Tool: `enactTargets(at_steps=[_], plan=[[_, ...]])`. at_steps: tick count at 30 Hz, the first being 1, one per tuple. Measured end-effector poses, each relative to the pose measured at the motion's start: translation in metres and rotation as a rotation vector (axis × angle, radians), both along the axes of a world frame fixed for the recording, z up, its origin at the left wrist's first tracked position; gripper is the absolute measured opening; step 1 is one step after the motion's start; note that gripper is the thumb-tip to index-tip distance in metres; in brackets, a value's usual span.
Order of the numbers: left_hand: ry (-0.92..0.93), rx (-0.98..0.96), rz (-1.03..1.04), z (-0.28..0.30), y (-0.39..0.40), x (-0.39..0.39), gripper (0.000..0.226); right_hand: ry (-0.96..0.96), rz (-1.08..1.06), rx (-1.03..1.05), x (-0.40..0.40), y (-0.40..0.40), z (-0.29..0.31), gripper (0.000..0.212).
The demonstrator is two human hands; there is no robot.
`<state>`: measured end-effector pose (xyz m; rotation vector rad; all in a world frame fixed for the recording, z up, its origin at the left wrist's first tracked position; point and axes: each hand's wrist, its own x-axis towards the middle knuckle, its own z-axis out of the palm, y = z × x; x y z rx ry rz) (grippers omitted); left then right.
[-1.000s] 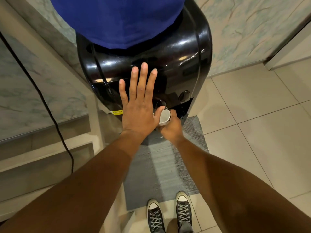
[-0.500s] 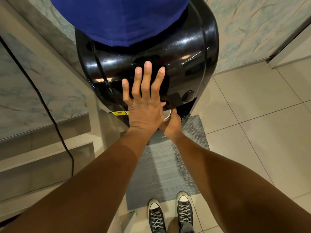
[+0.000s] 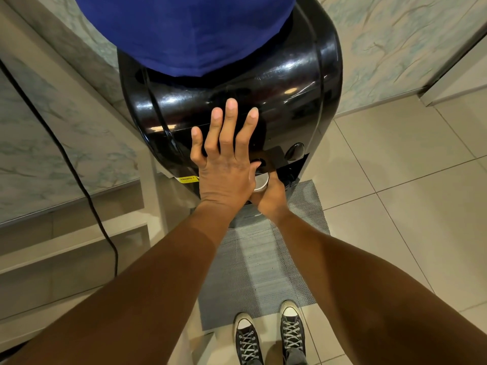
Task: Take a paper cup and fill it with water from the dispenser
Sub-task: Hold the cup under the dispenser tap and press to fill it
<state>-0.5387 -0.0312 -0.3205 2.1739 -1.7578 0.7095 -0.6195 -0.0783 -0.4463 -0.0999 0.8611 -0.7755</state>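
Left hand point(image 3: 224, 175): lying flat, fingers spread wide, against the black dispenser point(image 3: 290, 101) front, thumb reaching toward a round button.
Right hand point(image 3: 271, 196): wrapping around the paper cup point(image 3: 261, 182) from below.
Paper cup: sitting just right of the left thumb, under the dispenser's recess, mostly hidden.
Mat point(image 3: 263, 272): lying beneath both forearms.

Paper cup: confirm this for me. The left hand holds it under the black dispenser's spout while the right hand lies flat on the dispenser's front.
The hands are swapped. In the head view the right hand holds the paper cup under the spout of the black dispenser, while the left hand lies flat on its front, fingers spread.
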Motion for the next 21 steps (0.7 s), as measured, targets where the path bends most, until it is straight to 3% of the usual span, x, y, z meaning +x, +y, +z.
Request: enactTargets(at_steps=[5, 9, 21], plan=[[0.011, -0.005, 0.004, 0.0004, -0.0002, -0.0013, 0.111, 0.008, 0.013, -0.010, 0.0001, 0.0013, 0.0035, 0.064], [0.011, 0.004, 0.009, 0.0007, 0.0006, -0.0013, 0.111, 0.007, 0.012, 0.005, -0.0012, 0.0024, 0.0008, 0.043], [0.022, 0.011, 0.021, -0.0002, -0.0003, -0.0025, 0.113, -0.030, 0.023, -0.075, -0.0028, -0.0020, -0.0048, 0.027]])
